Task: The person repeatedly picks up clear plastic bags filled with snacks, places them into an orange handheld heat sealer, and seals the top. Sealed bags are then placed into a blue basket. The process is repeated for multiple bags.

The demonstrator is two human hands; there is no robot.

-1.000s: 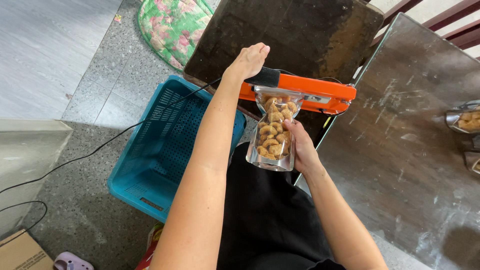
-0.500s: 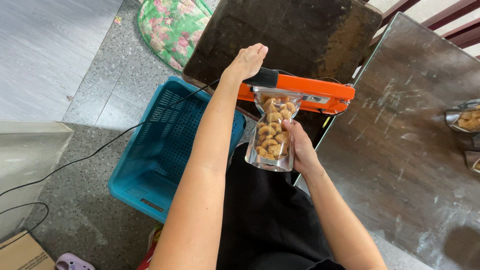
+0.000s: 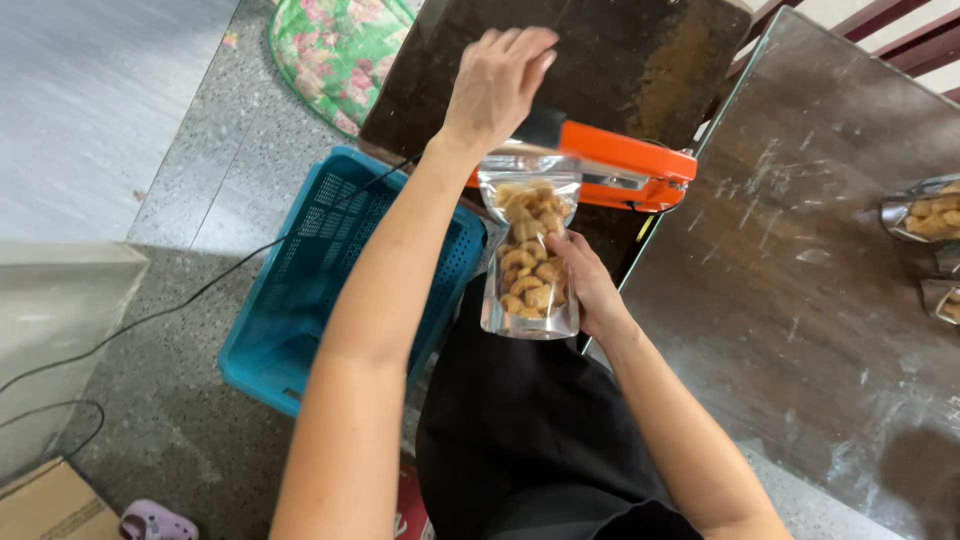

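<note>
A clear pouch filled with several pale brown snack pieces has its top edge tucked into an orange heat sealer that sits on a dark table. My left hand rests on the sealer's black handle end, fingers curled loosely over it. My right hand grips the pouch from its right side, near the lower half.
A blue plastic basket stands on the speckled floor to the left, a black cable running past it. A second dark table at right carries more filled pouches. A floral cushion lies at top left, a cardboard box at bottom left.
My left hand has lifted a little with the sealer's handle, fingers now looser. The pouch and my right hand stay in the same place.
</note>
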